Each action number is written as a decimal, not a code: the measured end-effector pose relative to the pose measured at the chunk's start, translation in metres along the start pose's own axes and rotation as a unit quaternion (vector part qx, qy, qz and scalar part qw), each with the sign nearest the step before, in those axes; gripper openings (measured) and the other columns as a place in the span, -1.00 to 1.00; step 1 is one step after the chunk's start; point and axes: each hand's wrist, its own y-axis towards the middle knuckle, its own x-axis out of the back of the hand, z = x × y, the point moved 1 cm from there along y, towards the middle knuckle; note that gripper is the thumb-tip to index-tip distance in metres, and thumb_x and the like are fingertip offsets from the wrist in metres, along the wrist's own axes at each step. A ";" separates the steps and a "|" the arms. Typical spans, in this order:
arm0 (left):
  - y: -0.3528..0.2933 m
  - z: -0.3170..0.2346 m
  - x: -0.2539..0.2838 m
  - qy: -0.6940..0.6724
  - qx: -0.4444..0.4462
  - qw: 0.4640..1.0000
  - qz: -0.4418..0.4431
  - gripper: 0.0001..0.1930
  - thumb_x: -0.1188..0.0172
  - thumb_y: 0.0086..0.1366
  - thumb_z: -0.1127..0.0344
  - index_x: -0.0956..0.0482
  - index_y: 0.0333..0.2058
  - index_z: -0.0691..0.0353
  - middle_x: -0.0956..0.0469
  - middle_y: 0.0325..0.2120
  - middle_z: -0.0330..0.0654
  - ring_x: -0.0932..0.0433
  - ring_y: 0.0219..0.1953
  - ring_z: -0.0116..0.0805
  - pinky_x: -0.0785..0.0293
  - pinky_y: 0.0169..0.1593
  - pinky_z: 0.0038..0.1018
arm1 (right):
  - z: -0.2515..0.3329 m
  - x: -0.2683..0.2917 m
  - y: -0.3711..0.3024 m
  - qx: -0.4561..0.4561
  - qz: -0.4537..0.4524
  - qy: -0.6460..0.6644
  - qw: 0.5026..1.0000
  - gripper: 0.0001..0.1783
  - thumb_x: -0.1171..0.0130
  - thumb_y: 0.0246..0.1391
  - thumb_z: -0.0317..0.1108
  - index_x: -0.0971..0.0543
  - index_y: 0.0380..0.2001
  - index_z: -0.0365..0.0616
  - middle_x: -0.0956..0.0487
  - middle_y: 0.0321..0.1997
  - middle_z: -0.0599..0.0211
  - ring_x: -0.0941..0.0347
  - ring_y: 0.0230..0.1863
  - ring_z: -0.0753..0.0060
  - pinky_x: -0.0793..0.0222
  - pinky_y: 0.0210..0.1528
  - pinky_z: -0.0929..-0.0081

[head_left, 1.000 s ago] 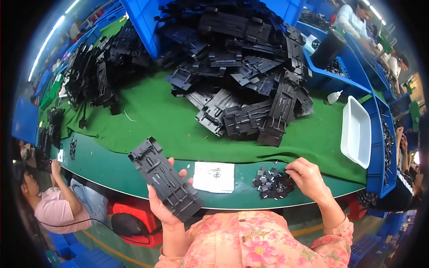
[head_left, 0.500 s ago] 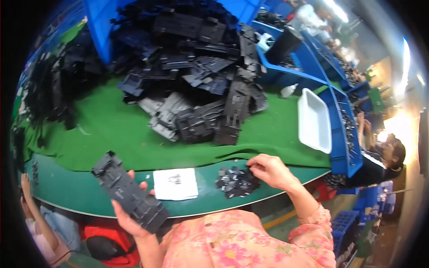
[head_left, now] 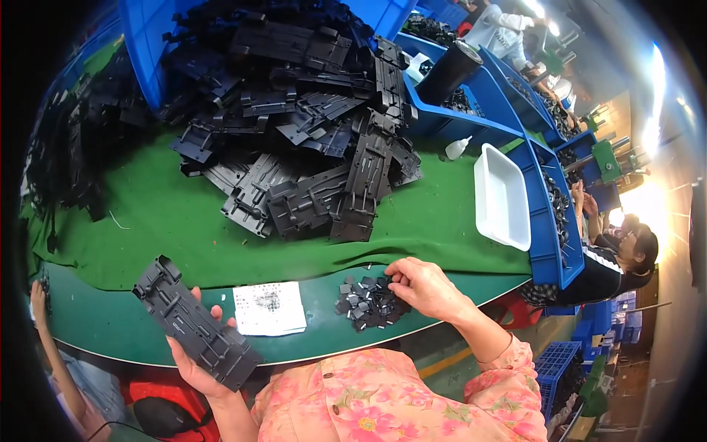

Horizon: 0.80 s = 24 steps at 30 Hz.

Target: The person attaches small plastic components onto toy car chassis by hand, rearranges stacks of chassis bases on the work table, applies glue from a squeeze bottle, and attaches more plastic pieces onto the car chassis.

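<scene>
A long black moulded plastic chassis part [head_left: 199, 324] lies tilted in my left hand [head_left: 202, 377], whose thumb and fingers wrap its two long edges. It is held above the near edge of the table, left of a white printed sheet [head_left: 269, 309]. My right hand [head_left: 427, 289] reaches to the right side of a heap of small black pieces [head_left: 364, 306]. Its thumb and forefinger are pinched together there; whatever is between the fingertips is too small to make out. The heap sits on the green tabletop, to the right of the sheet.
A large pile of similar black chassis parts [head_left: 309, 140] spills from a blue bin [head_left: 140, 55] onto green cloth [head_left: 147, 228]. To the right stand a white tray [head_left: 482, 199], a small white bottle [head_left: 458, 147] and blue bins of parts [head_left: 541, 221]. Co-workers sit at both sides.
The whole view has shifted slightly, moving the scene left in the picture. My left hand keeps its grip on the chassis part, and my right fingers stay pinched at the heap's edge.
</scene>
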 end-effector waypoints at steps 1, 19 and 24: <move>0.000 0.000 0.000 0.001 -0.001 1.000 0.000 -0.40 0.21 0.38 0.00 0.11 0.31 0.03 0.05 0.30 -0.02 -0.40 0.08 -0.08 -0.41 0.05 -0.05 | 0.000 -0.002 0.002 0.001 0.000 0.000 1.000 -0.82 -0.18 -0.03 -0.50 -0.51 -0.30 -0.31 -0.48 -0.41 0.20 -0.47 -0.43 0.34 -0.43 -0.34 0.46; -0.001 0.001 -0.001 -0.033 0.001 0.999 -0.019 -0.41 0.20 0.38 0.05 0.10 0.31 0.03 0.05 0.30 -0.01 -0.39 0.08 -0.03 -0.41 0.02 -0.01 | 0.008 -0.015 0.024 0.089 -0.061 -0.005 0.994 -0.82 -0.18 -0.04 -0.52 -0.53 -0.29 -0.27 -0.48 -0.38 0.16 -0.50 -0.38 0.22 -0.42 -0.32 0.41; 0.003 0.002 -0.002 -0.009 0.000 0.999 -0.046 -0.36 0.21 0.36 -0.03 0.11 0.30 0.11 -0.04 0.26 0.04 -0.43 0.01 -0.05 -0.48 -0.02 -0.07 | 0.002 -0.008 0.017 0.062 -0.068 -0.004 0.996 -0.86 -0.16 -0.01 -0.49 -0.56 -0.32 -0.27 -0.51 -0.41 0.19 -0.48 -0.39 0.27 -0.40 -0.32 0.45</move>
